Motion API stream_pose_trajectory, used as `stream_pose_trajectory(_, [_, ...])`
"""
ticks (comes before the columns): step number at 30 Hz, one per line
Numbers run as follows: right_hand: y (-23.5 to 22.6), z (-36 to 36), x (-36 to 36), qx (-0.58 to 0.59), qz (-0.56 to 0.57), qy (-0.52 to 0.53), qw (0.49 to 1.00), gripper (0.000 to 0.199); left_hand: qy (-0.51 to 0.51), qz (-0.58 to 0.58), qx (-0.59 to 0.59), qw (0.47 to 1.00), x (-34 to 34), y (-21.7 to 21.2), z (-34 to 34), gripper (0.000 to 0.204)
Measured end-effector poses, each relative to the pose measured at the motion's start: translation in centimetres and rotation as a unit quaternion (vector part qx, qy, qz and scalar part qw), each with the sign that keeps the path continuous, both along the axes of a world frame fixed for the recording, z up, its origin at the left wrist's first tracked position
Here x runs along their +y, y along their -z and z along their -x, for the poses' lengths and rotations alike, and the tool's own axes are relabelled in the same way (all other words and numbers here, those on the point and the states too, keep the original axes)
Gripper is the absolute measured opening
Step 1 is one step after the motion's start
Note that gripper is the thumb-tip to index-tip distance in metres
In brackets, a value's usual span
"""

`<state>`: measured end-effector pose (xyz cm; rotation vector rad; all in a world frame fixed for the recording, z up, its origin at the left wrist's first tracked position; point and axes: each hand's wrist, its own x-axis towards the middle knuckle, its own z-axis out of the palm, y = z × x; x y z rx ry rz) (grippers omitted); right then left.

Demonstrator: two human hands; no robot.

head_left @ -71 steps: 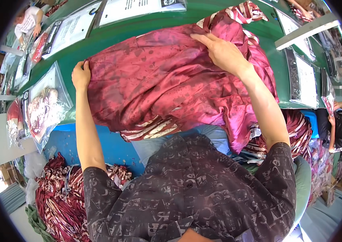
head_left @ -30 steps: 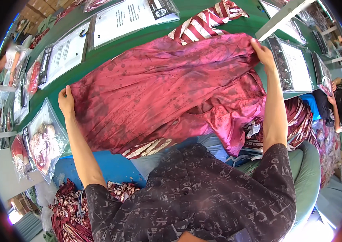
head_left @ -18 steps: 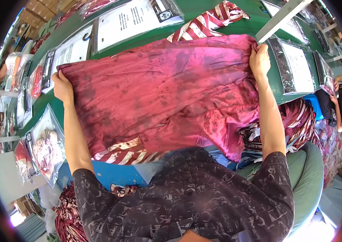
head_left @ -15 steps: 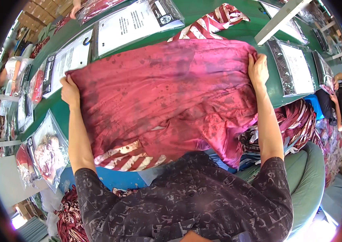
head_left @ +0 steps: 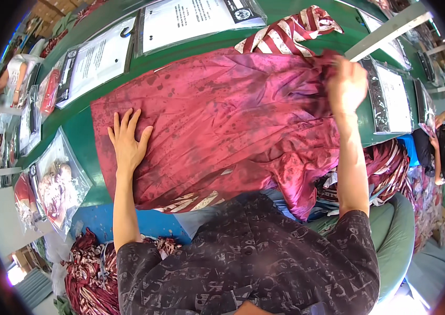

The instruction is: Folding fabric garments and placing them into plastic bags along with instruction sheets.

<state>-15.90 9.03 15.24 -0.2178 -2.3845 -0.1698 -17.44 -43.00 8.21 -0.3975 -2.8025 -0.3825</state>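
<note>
In the head view, across the table from us, a bare left hand presses flat, fingers spread, gripping nothing, on dark-blotched crimson satin cloth laid over a green tabletop. The blurred right hand clenches the cloth's bunched far-right corner. Beyond lies a clear plastic packet, its white sheet printed in black, its black band bearing a round white emblem.
</note>
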Motion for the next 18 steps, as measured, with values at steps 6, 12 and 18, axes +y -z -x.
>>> stream_pose_trajectory(6, [3.2, -1.4, -2.7, -0.277, 0.275, -0.327, 0.861, 0.045, 0.000, -0.008, -0.005, 1.000, 0.6, 0.6, 1.2, 0.049])
stream_pose_trajectory(12, [-0.5, 7.7, 7.1, -0.111, 0.648, -0.062, 0.751, 0.049, 0.013, -0.097, -0.029, 0.995, -0.5, 0.5, 1.3, 0.046])
stream_pose_trajectory(18, [-2.3, 15.0, 3.5, 0.022, 0.706, -0.135, 0.695, 0.036, 0.012, -0.111, -0.030, 0.993, -0.9, 0.5, 1.0, 0.044])
